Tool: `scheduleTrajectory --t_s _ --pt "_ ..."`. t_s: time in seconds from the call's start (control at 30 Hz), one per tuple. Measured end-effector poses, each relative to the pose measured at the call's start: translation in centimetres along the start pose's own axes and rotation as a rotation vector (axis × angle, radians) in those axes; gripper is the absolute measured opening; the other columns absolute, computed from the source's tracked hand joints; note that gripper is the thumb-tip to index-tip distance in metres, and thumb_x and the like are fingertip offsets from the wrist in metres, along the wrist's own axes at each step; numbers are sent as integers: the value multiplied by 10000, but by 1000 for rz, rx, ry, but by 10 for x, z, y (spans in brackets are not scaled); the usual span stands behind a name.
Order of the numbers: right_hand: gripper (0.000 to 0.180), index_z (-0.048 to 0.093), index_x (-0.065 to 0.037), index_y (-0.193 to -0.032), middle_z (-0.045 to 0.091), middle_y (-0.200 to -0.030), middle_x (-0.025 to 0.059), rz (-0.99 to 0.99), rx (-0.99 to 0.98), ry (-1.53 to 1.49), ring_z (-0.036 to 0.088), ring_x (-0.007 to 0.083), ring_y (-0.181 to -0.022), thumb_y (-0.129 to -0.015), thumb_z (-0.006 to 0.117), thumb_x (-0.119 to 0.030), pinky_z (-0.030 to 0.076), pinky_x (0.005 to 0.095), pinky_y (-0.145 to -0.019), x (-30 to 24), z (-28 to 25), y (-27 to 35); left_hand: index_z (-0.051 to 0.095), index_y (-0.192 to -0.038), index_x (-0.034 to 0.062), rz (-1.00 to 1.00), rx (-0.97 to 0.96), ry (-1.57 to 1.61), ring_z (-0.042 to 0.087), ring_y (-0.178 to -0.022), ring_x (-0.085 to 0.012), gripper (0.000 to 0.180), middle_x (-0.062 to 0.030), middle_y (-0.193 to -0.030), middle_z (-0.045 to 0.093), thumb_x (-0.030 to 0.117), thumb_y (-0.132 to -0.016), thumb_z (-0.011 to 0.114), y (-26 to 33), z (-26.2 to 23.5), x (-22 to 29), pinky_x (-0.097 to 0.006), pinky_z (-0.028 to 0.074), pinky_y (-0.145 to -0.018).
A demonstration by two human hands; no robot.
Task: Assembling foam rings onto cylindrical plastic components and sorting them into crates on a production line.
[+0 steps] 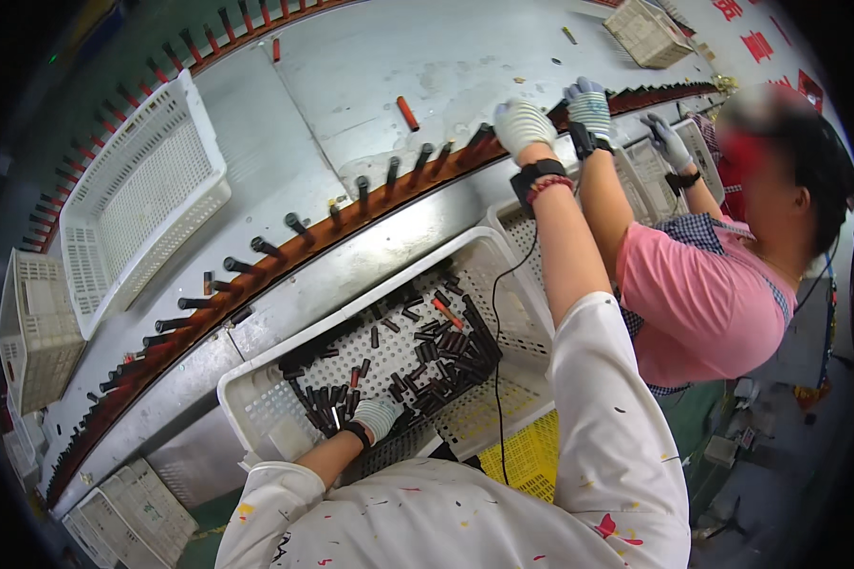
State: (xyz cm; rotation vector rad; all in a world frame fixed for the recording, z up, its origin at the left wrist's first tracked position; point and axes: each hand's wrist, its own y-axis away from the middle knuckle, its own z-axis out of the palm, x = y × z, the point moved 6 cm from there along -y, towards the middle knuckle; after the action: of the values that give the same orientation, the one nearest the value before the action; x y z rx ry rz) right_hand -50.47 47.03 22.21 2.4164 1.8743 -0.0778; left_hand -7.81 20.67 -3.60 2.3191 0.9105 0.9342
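Observation:
My left hand, in a white striped glove, is low in a white perforated basket. Its fingers curl down among short dark tubes; what they grip, if anything, is hidden. Stretched far forward, my right hand wears the same kind of glove. It is closed over a curved reddish-brown track, on which dark tubes stand up in a row. Whatever lies within its fingers cannot be made out. A few red tubes lie among the dark ones in the basket.
At my right a co-worker in a pink shirt reaches a gloved hand to the track beside mine. An empty white basket and a loose red tube lie on the metal table. A black cable hangs from my right wrist over the basket.

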Motion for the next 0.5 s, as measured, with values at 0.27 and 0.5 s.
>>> scheduleTrajectory --t_s 0.27,0.5 --pt "421 607 -100 -1171 592 -1200 166 -182 -138 -35 565 359 -1112 -825 545 -332 443 483 -924 -39 16 42 591 -1047 110 43 -32 -12 621 -943 -338 316 -188 -989 632 253 -766 616 19 0 11 -434 504 -773" --pt "277 570 -99 -1099 639 -836 209 -207 226 -646 614 386 -780 -899 473 -265 491 462 -712 -47 6 167 585 -1146 110 151 -360 -185 601 -1023 -356 408 -204 -1075 622 234 -759 618 31 7 13 -439 495 -853"
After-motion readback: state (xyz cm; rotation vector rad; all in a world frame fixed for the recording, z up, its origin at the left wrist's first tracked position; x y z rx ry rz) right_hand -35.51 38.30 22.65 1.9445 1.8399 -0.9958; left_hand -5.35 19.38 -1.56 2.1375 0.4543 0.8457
